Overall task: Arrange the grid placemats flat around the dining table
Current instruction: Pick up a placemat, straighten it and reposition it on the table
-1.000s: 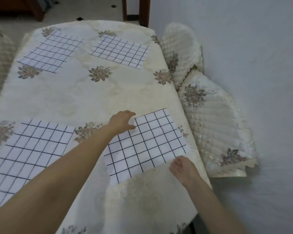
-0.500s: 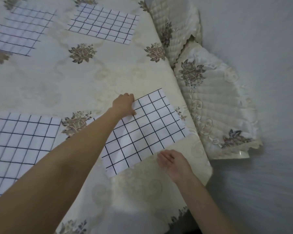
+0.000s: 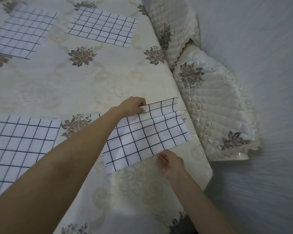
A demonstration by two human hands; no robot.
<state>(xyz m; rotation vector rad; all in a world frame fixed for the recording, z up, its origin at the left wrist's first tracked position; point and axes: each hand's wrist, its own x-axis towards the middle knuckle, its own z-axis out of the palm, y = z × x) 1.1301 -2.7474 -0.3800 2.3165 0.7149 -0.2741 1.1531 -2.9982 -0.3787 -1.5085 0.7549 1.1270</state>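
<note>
Item, your left hand (image 3: 132, 105): arm stretched across the table (image 3: 41, 85), fingers curled and pinching the far left corner of the near-right placemat (image 3: 147, 134). Item, your right hand (image 3: 170, 162): fingers bent at that mat's near edge, though whether they actually grip it cannot be told. The mat itself, white with a dark grid, lies by the table's right edge, a fold rumpling its far end.

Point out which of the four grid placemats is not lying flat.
The near-right placemat, gripped by the left hand and right hand. Its far edge is lifted and buckled; the other three lie flat on the tablecloth.
</note>
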